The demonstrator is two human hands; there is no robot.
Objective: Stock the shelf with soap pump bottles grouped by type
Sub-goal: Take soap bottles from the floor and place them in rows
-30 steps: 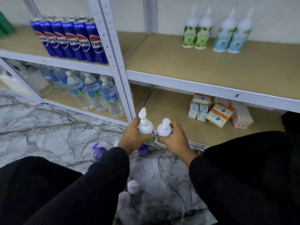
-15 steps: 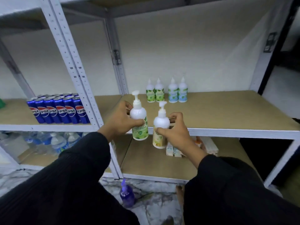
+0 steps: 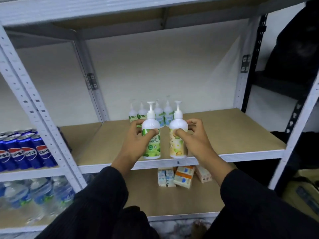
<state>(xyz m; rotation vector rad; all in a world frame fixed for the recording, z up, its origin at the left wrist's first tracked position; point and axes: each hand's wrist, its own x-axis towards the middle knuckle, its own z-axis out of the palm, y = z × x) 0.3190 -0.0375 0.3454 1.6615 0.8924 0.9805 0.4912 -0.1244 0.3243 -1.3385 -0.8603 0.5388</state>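
The person's left grip point(image 3: 136, 145) is closed round a white pump bottle with a green leaf label point(image 3: 151, 125), thumb across the front of the label and fingers wrapped behind. The right grip point(image 3: 198, 144) is closed the same way round a white pump bottle with a yellow fruit label point(image 3: 178, 125). Both bottles stand upright, side by side with a small gap between them, at the front edge of the middle shelf board point(image 3: 233, 135); whether their bases touch the board or sit just above it cannot be told. At the back of the same board stands a row of four smaller pump bottles: two green-labelled ones point(image 3: 133, 116) on the left, two blue-labelled ones point(image 3: 168, 114) on the right, close together. On the shelf below lie several small cartons point(image 3: 174, 177). In the bay to the left, Pepsi cans point(image 3: 25, 152) stand in a row, with water bottles point(image 3: 34, 192) on the level beneath them. Dark sleeves cover both forearms
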